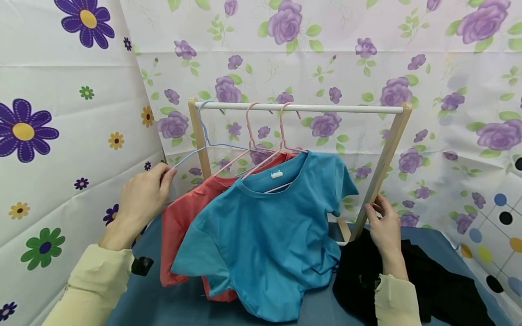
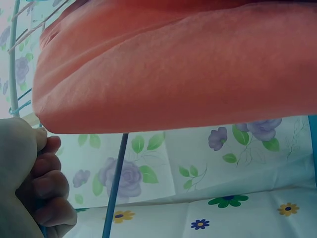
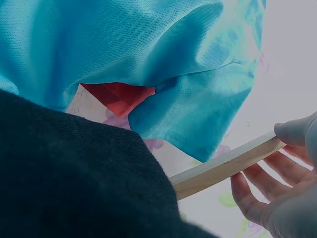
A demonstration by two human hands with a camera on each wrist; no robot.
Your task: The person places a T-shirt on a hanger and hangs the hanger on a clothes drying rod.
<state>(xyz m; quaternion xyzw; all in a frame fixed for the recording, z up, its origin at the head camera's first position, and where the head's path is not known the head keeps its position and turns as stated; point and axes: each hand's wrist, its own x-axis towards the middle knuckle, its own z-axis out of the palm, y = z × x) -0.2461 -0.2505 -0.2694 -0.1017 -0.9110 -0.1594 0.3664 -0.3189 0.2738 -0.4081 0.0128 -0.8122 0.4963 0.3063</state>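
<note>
My left hand grips one end of a blue hanger, whose hook sits over the rack's white rail at the left. No garment shows on this hanger. Two pink hangers hang further along; one bears a coral T-shirt, the other a blue T-shirt in front of it. In the left wrist view my curled fingers are beside the coral sleeve. With thumb and fingers my right hand holds the rack's right wooden post. The right wrist view shows that grip on the post.
A black garment lies heaped at the foot of the right post, partly over the blue table cover. Flowered sheets close off the back and left side. A dotted sheet hangs at the right.
</note>
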